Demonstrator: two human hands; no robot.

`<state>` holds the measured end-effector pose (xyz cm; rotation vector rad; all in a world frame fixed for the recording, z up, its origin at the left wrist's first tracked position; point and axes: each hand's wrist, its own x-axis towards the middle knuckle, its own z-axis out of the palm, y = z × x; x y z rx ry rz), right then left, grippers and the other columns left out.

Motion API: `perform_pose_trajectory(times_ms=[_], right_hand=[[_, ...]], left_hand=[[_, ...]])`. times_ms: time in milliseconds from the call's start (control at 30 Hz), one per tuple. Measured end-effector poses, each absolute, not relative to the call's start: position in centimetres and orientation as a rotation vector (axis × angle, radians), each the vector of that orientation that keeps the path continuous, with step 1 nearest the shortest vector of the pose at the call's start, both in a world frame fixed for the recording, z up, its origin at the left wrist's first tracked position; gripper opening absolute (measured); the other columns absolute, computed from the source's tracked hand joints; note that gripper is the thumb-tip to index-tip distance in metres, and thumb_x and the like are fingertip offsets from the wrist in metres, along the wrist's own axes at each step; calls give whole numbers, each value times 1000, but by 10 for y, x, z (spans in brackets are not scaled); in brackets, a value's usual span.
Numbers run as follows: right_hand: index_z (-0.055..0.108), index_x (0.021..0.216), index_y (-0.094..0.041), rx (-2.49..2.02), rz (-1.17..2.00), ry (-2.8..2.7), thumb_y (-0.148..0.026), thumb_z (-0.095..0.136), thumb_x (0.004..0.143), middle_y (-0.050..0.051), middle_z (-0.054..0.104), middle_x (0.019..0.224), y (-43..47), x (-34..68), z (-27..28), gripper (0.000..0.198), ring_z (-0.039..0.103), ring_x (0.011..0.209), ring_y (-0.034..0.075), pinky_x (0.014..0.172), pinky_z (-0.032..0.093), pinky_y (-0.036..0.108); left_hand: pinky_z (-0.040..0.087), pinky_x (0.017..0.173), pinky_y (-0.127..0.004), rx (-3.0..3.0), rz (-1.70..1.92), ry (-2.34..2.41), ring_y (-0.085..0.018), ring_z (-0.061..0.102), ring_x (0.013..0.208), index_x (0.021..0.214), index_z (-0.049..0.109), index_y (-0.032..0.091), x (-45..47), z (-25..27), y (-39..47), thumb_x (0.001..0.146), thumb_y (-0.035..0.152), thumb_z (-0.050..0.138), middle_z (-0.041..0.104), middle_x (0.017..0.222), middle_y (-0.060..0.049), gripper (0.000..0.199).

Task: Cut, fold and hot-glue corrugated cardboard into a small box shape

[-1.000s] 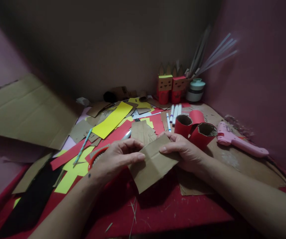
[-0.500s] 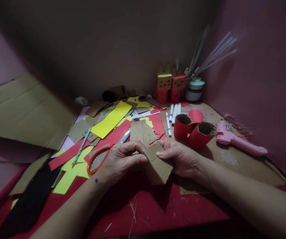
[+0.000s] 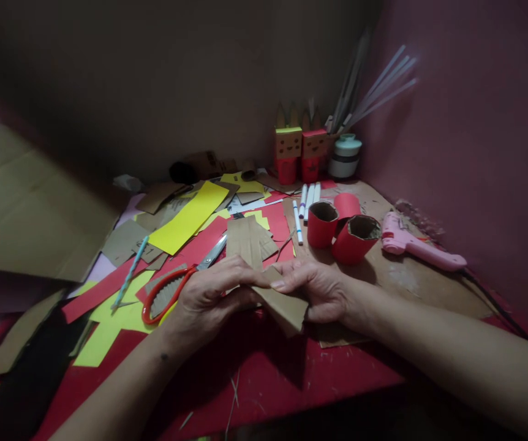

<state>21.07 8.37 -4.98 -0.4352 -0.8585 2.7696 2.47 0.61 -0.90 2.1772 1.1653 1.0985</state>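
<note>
Pinching bent cardboard (image 3: 286,308) at lower centre of frame, left hand (image 3: 213,293) and right hand (image 3: 321,291) may tear it through uneven pressure.

I see plain tan on the cardboard piece (image 3: 286,306) at lower centre, and deep red on the counter (image 3: 199,398) along the bottom of the frame. Left of centre, my feed gives me scissors (image 3: 194,269) with orange-red handles and silvery blades, a light-blue patterned pencil (image 3: 130,274) and a bright yellow strip (image 3: 190,217). Right of centre I get red tubes (image 3: 323,229) with brown insides, a white marker (image 3: 297,223) banded blue, and a pink glue gun (image 3: 422,246). Towards the upper right, I make out a mint-lidded jar (image 3: 345,168) with a dark band, and brown-faced box figures (image 3: 288,147) with dark dots.
</note>
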Motion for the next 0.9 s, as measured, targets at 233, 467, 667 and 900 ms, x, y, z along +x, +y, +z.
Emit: perform_pose_trajectory(times_ms=[233,467,667,900], right_hand=[[60,102,-15,-574,2589,-1125,-27,73,72,1,64,76,82,212,-44,35,60,61,13,50,49,23],[69,114,-24,-660,1580,-1815,-52,63,84,7,62,124,72,220,-20,42,54,119,25,104,37,41],[71,112,-29,-547,1555,-1754,-43,56,91,2,72,110,68,215,-29,29,64,101,19,89,49,34],[73,108,-25,-605,1648,-1691,-35,59,90,1,72,82,72,213,-34,25,60,69,11,65,49,25]], left_hand=[[48,64,-21,2132,1209,1313,-12,62,68,90,70,23,27,-15,4,87,17,60,66,77,0,12],[49,73,-27,1826,1285,1682,-16,64,77,84,71,23,28,-16,6,84,26,64,70,82,0,8],[48,75,-25,1843,1321,1667,-15,63,81,82,72,24,32,-15,5,83,24,65,68,83,1,8],[48,72,-25,1825,1288,1616,-14,62,78,84,73,24,31,-17,2,85,24,64,66,83,1,8]])
